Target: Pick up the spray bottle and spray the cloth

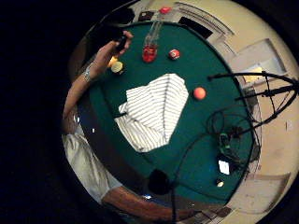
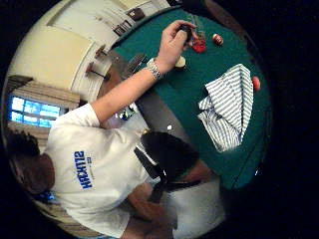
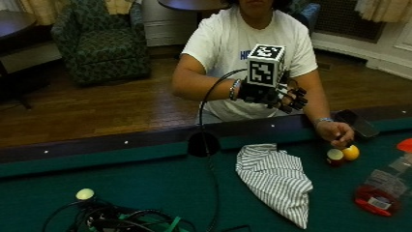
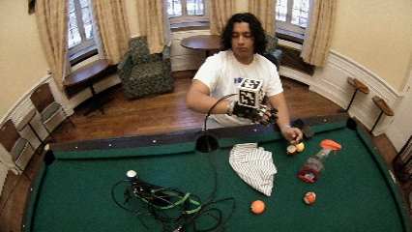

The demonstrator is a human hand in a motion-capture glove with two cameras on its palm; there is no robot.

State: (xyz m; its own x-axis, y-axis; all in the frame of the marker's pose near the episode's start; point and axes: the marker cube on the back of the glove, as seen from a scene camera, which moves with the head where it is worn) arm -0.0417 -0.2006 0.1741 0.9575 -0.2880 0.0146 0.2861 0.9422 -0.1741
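While my grip (image 3: 273,94) hangs empty, fingers seemingly relaxed, I'd take the light, slippery spray bottle (image 3: 386,183) at its neck.

Outside view: positioned across the bench (image 3: 128,188), facing the person, close and slightly raised. Wide outside view: same side, higher and further back, covering the whole bench and room. Both palm views look down from the raised right hand (image 3: 273,94), well above the felt. All four views share the striped cloth (image 3: 277,181) and the spray bottle (image 3: 386,186).
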